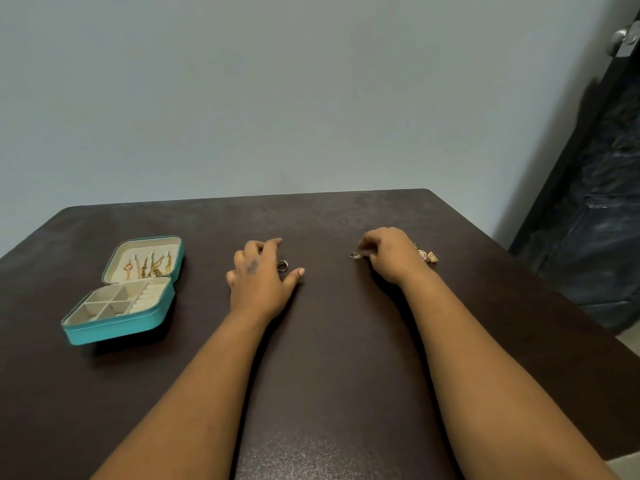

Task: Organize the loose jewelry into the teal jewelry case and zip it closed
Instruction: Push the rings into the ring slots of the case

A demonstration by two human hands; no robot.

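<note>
The teal jewelry case (114, 329) lies open on the left of the dark table, its lid flat behind it with several gold necklaces (149, 266) hung inside. A gold ring (282, 265) lies on the table between the spread index finger and thumb of my left hand (259, 275), which rests there with relaxed fingers. My right hand (389, 252) has its fingers curled and pinches a small ring (354, 255) at its fingertips. More gold pieces (427, 255) lie just right of that hand, partly hidden by it.
The dark table (329, 341) ends at a pale wall behind and drops off along its right edge. A dark door (595, 202) with a metal knob stands at the far right. The case's cream compartments (114, 301) look bare.
</note>
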